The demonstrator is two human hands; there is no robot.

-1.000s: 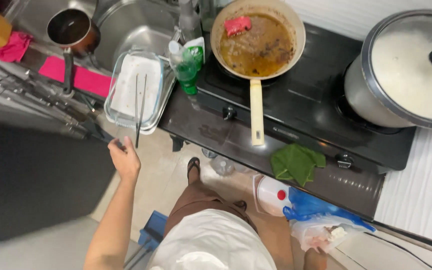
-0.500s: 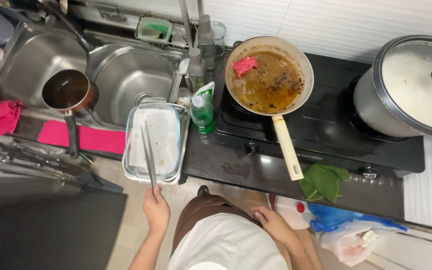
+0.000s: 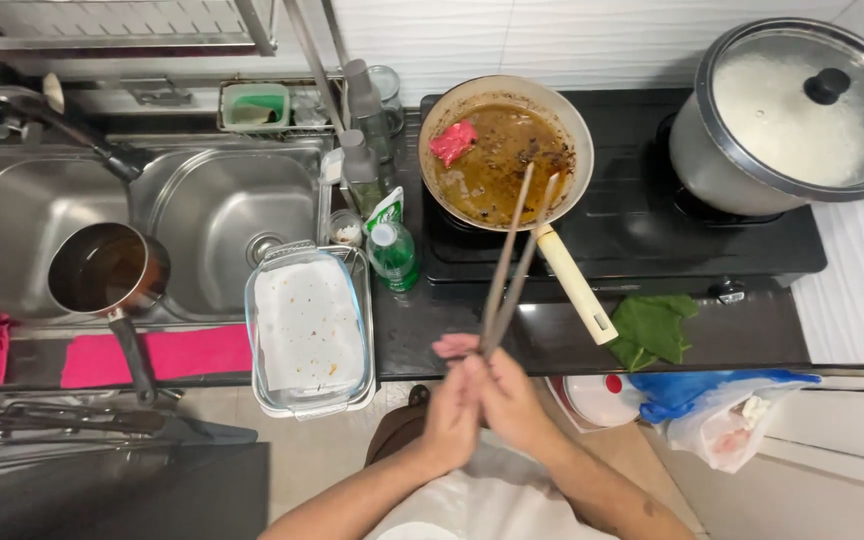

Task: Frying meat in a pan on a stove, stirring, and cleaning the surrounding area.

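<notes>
Hands come first, nearest the camera: the left hand (image 3: pixel 449 412) and the right hand (image 3: pixel 514 400) are pressed together, pinching the lower ends of a pair of long chopsticks (image 3: pixel 510 258) between them. The sticks slant up and away over the front edge of the dark counter (image 3: pixel 432 340), their tips reaching above the near side of a frying pan (image 3: pixel 507 150) that sits on the black stove (image 3: pixel 652 235). The pan holds brown residue and a pink scrap (image 3: pixel 453 140); its pale handle (image 3: pixel 574 284) points back toward the front edge, just right of the chopsticks. A green cloth (image 3: pixel 652 328) lies on the counter's front edge right of the handle. Left of the hands, a glass dish (image 3: pixel 309 330) lined with stained paper overhangs the counter's front edge. Beside it stands a green bottle (image 3: pixel 392 255). Farther left, a small saucepan (image 3: pixel 108 270) rests at the sink (image 3: pixel 222 205). At the stove's far right corner sits a lidded pot (image 3: pixel 792 115).
</notes>
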